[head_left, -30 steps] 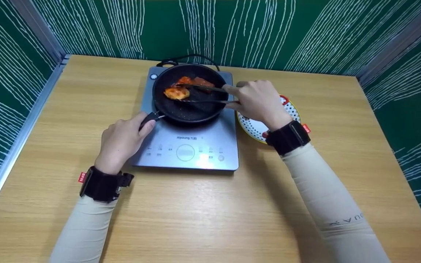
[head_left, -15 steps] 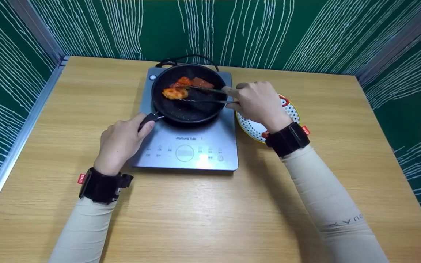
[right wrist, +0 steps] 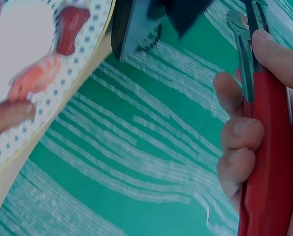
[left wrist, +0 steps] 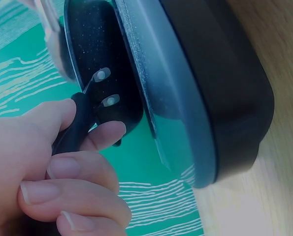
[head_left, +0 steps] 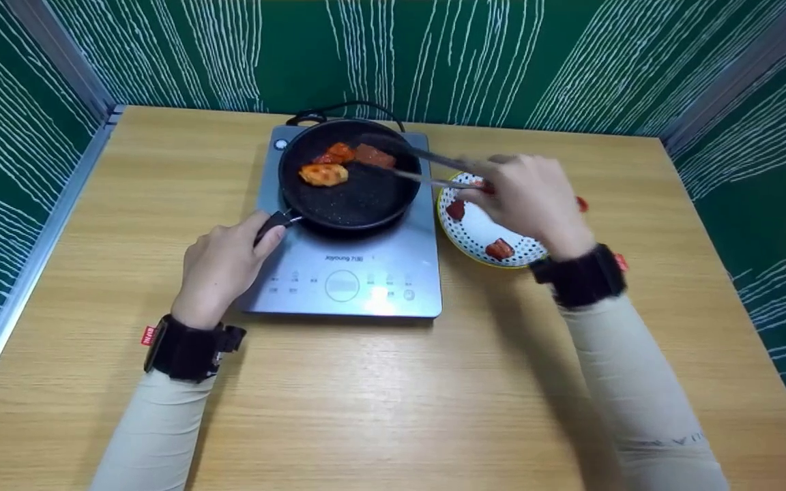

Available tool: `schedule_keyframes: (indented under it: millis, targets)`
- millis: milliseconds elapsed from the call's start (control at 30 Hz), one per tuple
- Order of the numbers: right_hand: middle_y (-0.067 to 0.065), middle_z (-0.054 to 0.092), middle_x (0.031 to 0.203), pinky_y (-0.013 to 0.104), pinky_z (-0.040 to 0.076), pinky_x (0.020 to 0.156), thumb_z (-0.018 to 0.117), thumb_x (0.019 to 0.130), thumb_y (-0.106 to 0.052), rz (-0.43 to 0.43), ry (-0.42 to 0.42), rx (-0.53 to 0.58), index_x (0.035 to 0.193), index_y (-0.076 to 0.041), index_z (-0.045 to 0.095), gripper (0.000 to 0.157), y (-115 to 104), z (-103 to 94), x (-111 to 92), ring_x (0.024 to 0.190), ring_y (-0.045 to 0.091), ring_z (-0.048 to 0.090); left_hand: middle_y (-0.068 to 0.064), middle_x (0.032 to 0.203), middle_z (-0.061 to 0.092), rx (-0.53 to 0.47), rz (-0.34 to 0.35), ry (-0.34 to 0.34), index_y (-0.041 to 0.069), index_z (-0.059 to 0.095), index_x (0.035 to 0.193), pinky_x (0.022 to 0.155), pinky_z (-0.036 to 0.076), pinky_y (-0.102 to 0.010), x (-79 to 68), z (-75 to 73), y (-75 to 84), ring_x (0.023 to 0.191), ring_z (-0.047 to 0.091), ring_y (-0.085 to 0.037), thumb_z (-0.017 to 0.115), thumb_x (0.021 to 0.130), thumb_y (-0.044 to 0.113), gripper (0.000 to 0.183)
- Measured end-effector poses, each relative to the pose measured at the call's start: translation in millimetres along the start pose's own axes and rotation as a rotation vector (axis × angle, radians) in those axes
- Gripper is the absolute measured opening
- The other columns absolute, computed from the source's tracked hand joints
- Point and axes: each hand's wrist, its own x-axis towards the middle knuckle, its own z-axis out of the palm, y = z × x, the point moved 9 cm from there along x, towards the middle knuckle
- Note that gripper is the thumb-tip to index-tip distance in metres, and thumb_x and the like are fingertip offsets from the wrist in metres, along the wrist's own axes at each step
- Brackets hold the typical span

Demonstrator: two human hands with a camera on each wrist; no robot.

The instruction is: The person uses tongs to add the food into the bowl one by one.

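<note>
My left hand (head_left: 222,262) grips the black handle (left wrist: 77,125) of a frying pan (head_left: 359,204). Inside the pan lie a browned orange piece of food (head_left: 325,175), a red-orange piece (head_left: 333,153) and a flat reddish-brown slab (head_left: 374,156). My right hand (head_left: 526,198) holds tongs (head_left: 444,162) with red handles (right wrist: 272,157), fingers curled round them. Their two arms are spread and reach leftward over the pan, tips near the slab; whether they touch it, I cannot tell. Nothing is plainly seen pinched between them.
The pan stands on a silver induction cooker (head_left: 338,300), its black cable (head_left: 359,106) behind. Right of it, partly under my right hand, is a dotted plate (head_left: 471,235) with several food pieces, including a shrimp-like one (right wrist: 38,76). Green walls (head_left: 304,54) bound the wooden table (head_left: 338,402).
My right hand and the tongs have moved right, away from the orange piece, uncovering more of the plate. The food stays put in the pan. My left hand keeps its hold on the handle.
</note>
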Motion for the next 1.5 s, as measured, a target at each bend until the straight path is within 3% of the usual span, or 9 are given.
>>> schedule_keyframes:
  millis: [300,500,767,1100,1500]
  targets:
    - [0.006,0.059,0.072,0.034,0.033,0.053,0.076,0.1,-0.042,0.221,0.047,0.086,0.137,-0.015,0.073,0.046,60,-19.4,-71,0.057,0.02,0.047,-0.009,0.075,0.05,0.011,0.008,-0.004,0.015,0.057,0.111,0.056,0.029,-0.038,1.3,0.7,0.9,0.068,0.054,-0.033,0.052,0.112,0.046,0.031]
    - [0.012,0.068,0.084,0.034,0.03,0.056,0.076,0.098,-0.046,0.352,0.037,0.094,0.141,-0.012,0.069,0.055,88,-17.8,-107,0.059,0.023,0.047,-0.01,0.075,0.05,0.001,0.007,-0.005,0.016,0.056,0.111,0.057,0.029,-0.038,1.9,0.2,1.1,0.068,0.054,-0.033,0.052,0.112,0.046,0.031]
    - [0.009,0.053,0.071,0.038,0.028,0.057,0.073,0.101,-0.045,0.425,-0.002,0.093,0.141,-0.012,0.069,0.052,108,-17.4,-125,0.06,0.025,0.045,-0.011,0.076,0.052,-0.005,-0.002,-0.014,0.016,0.056,0.111,0.056,0.029,-0.038,0.2,0.9,-0.7,0.068,0.055,-0.034,0.053,0.112,0.046,0.031]
    - [0.012,0.056,0.075,0.039,0.033,0.057,0.074,0.1,-0.046,0.567,-0.112,0.165,0.14,-0.01,0.068,0.054,140,-16.7,-154,0.069,0.03,0.049,-0.011,0.075,0.051,0.006,-0.003,-0.008,0.016,0.056,0.109,0.055,0.028,-0.038,-0.3,-0.7,-1.1,0.067,0.053,-0.033,0.053,0.112,0.047,0.031]
    - [0.011,0.053,0.076,0.042,0.034,0.061,0.076,0.099,-0.046,0.617,-0.287,0.197,0.144,-0.01,0.066,0.059,154,13.2,-163,0.073,0.03,0.048,-0.011,0.077,0.052,-0.002,-0.012,-0.025,0.016,0.055,0.108,0.057,0.029,-0.039,-0.6,-0.2,-1.7,0.069,0.053,-0.033,0.051,0.112,0.048,0.032]
